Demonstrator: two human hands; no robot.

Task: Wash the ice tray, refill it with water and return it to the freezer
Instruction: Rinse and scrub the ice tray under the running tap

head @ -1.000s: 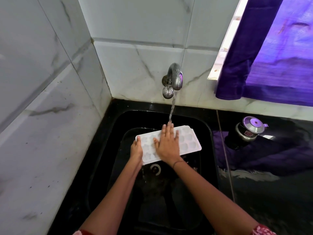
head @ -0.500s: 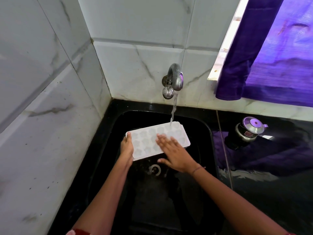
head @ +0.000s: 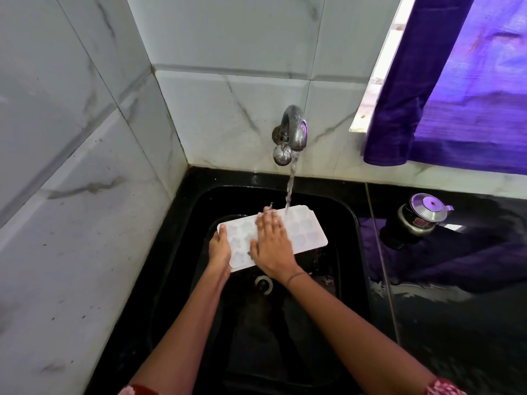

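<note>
Under running tap (head: 293, 132), ice tray (head: 306, 232), right hand (head: 272, 246) flat

The ice tray (head: 306, 233) is white, the sink (head: 346, 220) black, the curtain (head: 456, 109) purple, and the wall tiles (head: 228, 115) white with grey streaks.

White ice tray (head: 306, 233) looks like matt plastic, wet under a shiny metal tap (head: 293, 131), the black sink (head: 346, 220) and counter (head: 456, 323) are glossy, wall tiles (head: 233, 109) polished marble-look, curtain (head: 467, 92) purple cloth, and that little pot (head: 420, 216) is probably steel.
</note>
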